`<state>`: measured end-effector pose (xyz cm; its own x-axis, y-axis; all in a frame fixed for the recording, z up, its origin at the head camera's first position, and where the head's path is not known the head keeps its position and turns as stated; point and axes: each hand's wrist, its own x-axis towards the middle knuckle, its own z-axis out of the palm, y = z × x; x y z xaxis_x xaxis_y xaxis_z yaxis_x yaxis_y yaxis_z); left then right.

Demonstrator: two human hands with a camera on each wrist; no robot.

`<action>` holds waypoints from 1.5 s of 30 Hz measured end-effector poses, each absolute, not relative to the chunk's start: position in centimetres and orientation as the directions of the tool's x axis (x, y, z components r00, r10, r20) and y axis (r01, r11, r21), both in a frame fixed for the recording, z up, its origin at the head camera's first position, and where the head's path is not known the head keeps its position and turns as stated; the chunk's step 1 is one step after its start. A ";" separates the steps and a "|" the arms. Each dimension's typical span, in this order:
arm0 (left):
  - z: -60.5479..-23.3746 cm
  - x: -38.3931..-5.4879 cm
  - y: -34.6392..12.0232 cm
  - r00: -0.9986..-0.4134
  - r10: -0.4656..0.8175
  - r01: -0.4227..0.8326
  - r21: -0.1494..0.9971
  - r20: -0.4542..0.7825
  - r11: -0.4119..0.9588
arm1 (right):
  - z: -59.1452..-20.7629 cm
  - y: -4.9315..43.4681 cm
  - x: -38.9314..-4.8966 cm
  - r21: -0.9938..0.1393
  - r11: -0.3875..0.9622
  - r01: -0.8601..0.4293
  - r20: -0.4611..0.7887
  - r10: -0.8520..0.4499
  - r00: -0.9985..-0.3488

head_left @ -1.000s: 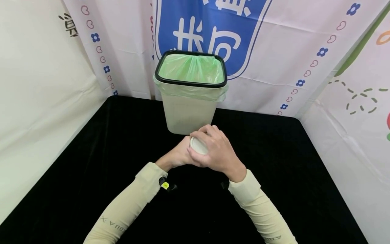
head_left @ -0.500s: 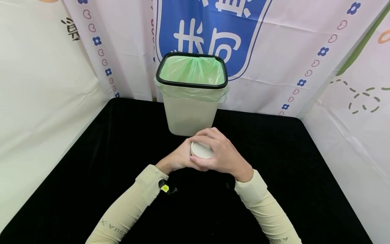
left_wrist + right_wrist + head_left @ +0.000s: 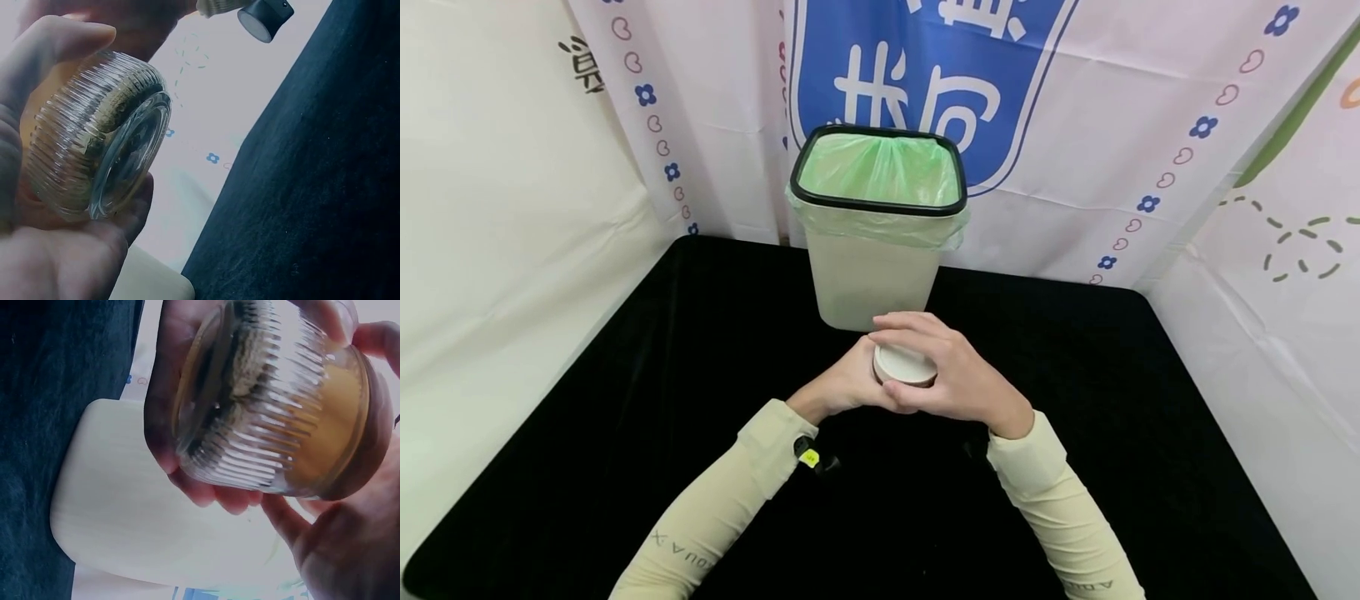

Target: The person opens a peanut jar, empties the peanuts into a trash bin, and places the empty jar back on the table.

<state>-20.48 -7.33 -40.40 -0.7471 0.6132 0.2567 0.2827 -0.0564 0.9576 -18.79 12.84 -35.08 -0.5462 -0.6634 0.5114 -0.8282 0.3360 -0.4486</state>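
Above the black table, both hands hold a ribbed clear glass jar (image 3: pixel 94 134) between them. The left hand (image 3: pixel 848 382) wraps round the jar's body. The right hand (image 3: pixel 964 377) grips the round pale lid (image 3: pixel 904 366) with its thumb on the near side and fingers on the far side. In the right wrist view, the lid's darker side (image 3: pixel 374 440) shows beyond the jar's neck. Clumpy tan and dark matter lies near the jar's base, seen through the glass. The head view hides most of the jar body behind the hands.
A pale trash bin (image 3: pixel 872 279) with a black rim and a green bag liner (image 3: pixel 880 171) stands just beyond the hands. Printed white cloth (image 3: pixel 1075 167) hangs behind the black-covered table (image 3: pixel 715 325), and pale walls flank it.
The right hand has shifted slightly to the right and turned about the lid, leaving more of the lid's top and near edge in view. The left hand stays round the jar.
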 end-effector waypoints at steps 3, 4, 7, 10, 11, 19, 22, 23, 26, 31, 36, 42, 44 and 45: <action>-40.5 -20.6 -7.3 -0.752 0.615 0.255 0.965 0.236 -0.059 | -34.7 13.0 -18.6 -0.447 0.384 -0.808 0.513 -0.630 -0.583; -40.4 -20.6 -7.3 -0.758 0.610 0.248 0.967 0.231 -0.058 | -34.5 13.1 -18.5 -0.442 0.413 -0.796 0.518 -0.607 -0.603; -40.3 -20.7 -7.1 -0.787 0.569 0.259 0.965 0.237 -0.043 | -34.1 13.3 -18.1 -0.413 0.522 -0.746 0.551 -0.509 -0.661; -40.2 -20.7 -6.9 -0.817 0.518 0.279 0.960 0.252 -0.026 | -34.0 13.1 -17.7 -0.360 0.632 -0.686 0.599 -0.407 -0.690; -40.2 -20.7 -6.8 -0.829 0.497 0.288 0.957 0.255 -0.010 | -34.0 13.0 -17.6 -0.335 0.665 -0.668 0.616 -0.382 -0.689; -40.7 -20.6 -6.5 -0.906 0.347 0.303 0.945 0.244 0.126 | -35.0 11.1 -17.1 -0.215 0.803 -0.556 0.660 -0.300 -0.689; -41.0 -20.6 -6.4 -0.911 0.319 0.325 0.932 0.262 0.161 | -35.6 10.7 -17.2 -0.222 0.812 -0.539 0.636 -0.298 -0.712; -41.1 -20.6 -6.3 -0.909 0.318 0.332 0.930 0.270 0.159 | -35.7 10.5 -17.2 -0.227 0.813 -0.536 0.627 -0.299 -0.719; -41.4 -20.5 -6.3 -0.891 0.349 0.352 0.927 0.291 0.126 | -36.2 10.3 -17.4 -0.224 0.815 -0.534 0.611 -0.310 -0.729; -41.5 -20.2 -6.1 -0.862 0.402 0.370 0.926 0.310 0.078 | -36.8 10.1 -17.7 -0.207 0.804 -0.558 0.606 -0.343 -0.718; -41.4 -20.2 -6.1 -0.868 0.402 0.358 0.928 0.290 0.102 | -36.8 10.2 -17.7 -0.213 0.778 -0.591 0.594 -0.377 -0.711; -41.2 -20.2 -6.1 -0.869 0.414 0.351 0.928 0.271 0.128 | -36.4 10.7 -17.7 -0.243 0.742 -0.625 0.578 -0.406 -0.707; -41.1 -20.2 -6.1 -0.870 0.418 0.342 0.930 0.260 0.133 | -36.2 10.8 -17.7 -0.260 0.727 -0.635 0.570 -0.416 -0.709; -41.1 -20.2 -6.1 -0.871 0.421 0.337 0.932 0.255 0.132 | -36.1 10.9 -17.7 -0.267 0.720 -0.640 0.564 -0.422 -0.710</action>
<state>-20.18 -6.12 -41.10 -0.8707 0.4206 0.2548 0.3366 0.1320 0.9324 -17.70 10.87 -36.10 -0.7096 -0.4221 0.5642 -0.6404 0.7203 -0.2665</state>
